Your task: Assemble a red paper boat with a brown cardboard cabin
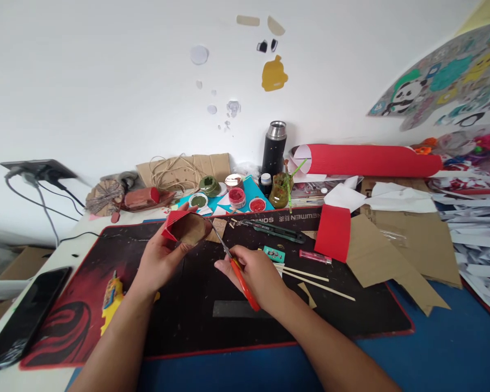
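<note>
My left hand (163,258) grips a hollow red cardboard piece (190,227) with a brown inside, its opening turned toward me. My right hand (258,272) is closed round scissors with orange-red handles (244,284). The scissor blades point up and left, and their tips meet the right edge of the cardboard piece; whether they are cutting into it I cannot tell. Beyond the scissors lies a green utility knife (274,231). Below my right hand a clear ruler-like strip (237,309) rests on the black mat (179,326). A yellow glue gun (112,302) is partly behind my left forearm.
Open paint pots (237,198), a murky jar with brushes (280,190) and a black thermos (274,147) stand along the wall. At right are a red corrugated roll (359,160), cardboard sheets (369,250) and wooden sticks (322,284). A phone (26,316) lies at left.
</note>
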The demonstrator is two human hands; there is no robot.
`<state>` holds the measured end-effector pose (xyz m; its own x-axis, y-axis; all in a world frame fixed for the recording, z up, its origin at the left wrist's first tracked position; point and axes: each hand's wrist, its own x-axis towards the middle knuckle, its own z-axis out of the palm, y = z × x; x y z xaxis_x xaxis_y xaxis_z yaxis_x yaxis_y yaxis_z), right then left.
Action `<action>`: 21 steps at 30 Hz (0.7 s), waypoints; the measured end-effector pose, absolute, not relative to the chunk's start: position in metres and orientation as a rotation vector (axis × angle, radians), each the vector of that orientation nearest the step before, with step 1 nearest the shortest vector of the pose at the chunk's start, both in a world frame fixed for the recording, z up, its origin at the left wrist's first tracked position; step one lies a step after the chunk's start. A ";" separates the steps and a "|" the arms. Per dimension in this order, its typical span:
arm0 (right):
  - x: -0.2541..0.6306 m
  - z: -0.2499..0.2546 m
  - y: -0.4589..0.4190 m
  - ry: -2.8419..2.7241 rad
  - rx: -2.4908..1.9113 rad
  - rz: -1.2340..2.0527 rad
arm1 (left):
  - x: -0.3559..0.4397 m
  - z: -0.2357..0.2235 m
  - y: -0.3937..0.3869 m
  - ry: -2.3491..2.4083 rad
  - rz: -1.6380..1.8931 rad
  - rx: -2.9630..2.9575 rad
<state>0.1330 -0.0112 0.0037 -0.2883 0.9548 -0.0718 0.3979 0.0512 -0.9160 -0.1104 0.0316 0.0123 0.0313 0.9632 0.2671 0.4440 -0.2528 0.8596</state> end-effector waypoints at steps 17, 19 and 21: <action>0.126 0.004 -0.012 -1.924 -1.546 1.017 | -0.112 0.006 0.034 1.388 1.194 1.661; 0.126 0.005 -0.012 -1.933 -1.551 1.014 | -0.114 0.004 0.034 1.408 1.171 1.651; 0.125 0.006 -0.012 -1.949 -1.554 1.006 | -0.115 0.002 0.035 1.439 1.166 1.645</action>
<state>0.1253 -0.0119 0.0055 -0.2642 0.9600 -0.0932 0.6320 0.0993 -0.7685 -0.1155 0.0345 0.0022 0.0011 0.9797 0.2004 0.3994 -0.1841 0.8981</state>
